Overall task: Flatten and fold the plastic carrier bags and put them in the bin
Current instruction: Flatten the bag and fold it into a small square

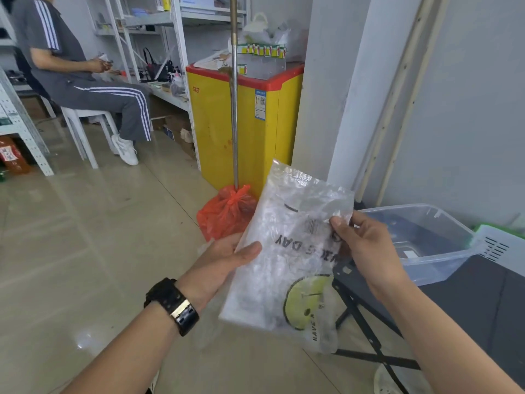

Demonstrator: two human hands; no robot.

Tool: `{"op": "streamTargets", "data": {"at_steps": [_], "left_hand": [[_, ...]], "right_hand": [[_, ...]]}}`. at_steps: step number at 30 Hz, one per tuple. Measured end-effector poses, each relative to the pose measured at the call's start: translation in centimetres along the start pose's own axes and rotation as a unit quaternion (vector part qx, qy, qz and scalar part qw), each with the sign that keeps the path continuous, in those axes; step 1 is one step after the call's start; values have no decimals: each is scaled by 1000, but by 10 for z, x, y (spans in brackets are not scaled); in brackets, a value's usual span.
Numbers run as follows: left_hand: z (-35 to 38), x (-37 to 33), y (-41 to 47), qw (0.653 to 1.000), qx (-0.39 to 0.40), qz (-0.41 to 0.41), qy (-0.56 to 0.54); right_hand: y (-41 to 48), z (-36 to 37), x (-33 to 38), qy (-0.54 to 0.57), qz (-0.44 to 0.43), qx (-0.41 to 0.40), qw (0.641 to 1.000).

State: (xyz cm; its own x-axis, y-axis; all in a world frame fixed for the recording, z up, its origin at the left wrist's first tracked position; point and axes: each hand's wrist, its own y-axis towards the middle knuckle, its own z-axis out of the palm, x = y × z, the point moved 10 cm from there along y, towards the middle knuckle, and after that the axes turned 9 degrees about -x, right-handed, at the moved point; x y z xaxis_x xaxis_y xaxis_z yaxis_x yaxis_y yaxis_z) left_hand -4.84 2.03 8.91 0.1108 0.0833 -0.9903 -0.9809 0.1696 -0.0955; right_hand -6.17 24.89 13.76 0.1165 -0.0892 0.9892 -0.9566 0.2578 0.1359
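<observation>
A translucent white plastic carrier bag (287,268) with a yellow smiley face and black lettering hangs flattened in mid-air in front of me. My left hand (224,260) holds its left edge, thumb on the front and fingers behind. My right hand (366,245) pinches its right edge near the barcode print. A clear plastic bin (437,265) sits to the right on a dark table, just beyond my right hand.
A red plastic bag (227,214) tied round a metal pole (234,109) stands on the floor before a yellow chest freezer (241,123). A person (71,75) sits on a white chair at the left by metal shelving. A white perforated basket (502,245) lies right of the bin.
</observation>
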Motion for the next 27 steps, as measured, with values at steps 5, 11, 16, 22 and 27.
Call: {"op": "streamTargets", "data": {"at_steps": [5, 11, 16, 22, 27], "left_hand": [[-31, -5, 1, 979, -194, 59, -36], [-47, -10, 4, 971, -218, 82, -46], [-46, -37, 3, 971, -162, 173, 44], [-48, -42, 0, 967, -137, 172, 129], [-57, -44, 1, 952, -159, 180, 187]], "right_hand": [[-10, 19, -17, 8, 39, 29, 999], [-16, 29, -11, -8, -40, 44, 998], [-15, 29, -4, -21, -68, 49, 996], [-12, 24, -16, 9, -5, 47, 999], [-8, 17, -15, -13, 0, 40, 999]]}}
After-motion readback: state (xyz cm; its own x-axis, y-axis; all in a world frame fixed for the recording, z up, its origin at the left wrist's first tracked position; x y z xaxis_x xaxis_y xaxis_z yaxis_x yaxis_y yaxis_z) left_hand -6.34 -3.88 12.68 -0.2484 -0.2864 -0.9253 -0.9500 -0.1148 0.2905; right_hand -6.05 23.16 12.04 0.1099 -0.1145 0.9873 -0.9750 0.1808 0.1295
